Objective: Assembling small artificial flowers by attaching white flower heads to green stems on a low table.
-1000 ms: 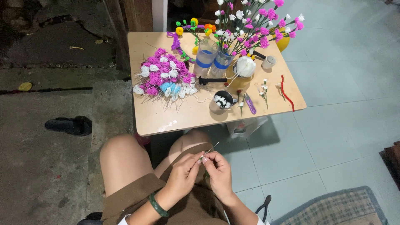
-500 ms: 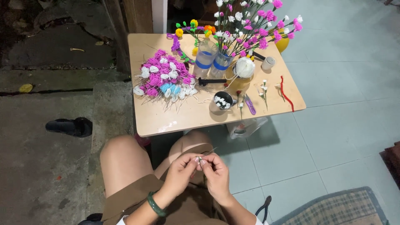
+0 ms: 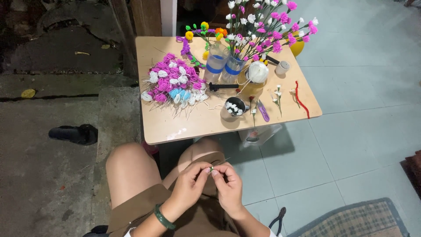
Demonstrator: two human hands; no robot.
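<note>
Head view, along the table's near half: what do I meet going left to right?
Pile of pink and white flowers → small cup of white bits → purple scissors → red pipe cleaner.

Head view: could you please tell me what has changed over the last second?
The thin wire stem, which stuck out up and to the right, has been drawn in between the left hand and right hand, fingertips now pinched together. The table with its flower pile is unchanged.

I can't make out the tiny piece [image 3: 211,168] pinched between my fingertips at lower centre; the checked mat [image 3: 351,221] runs off the bottom edge.
</note>
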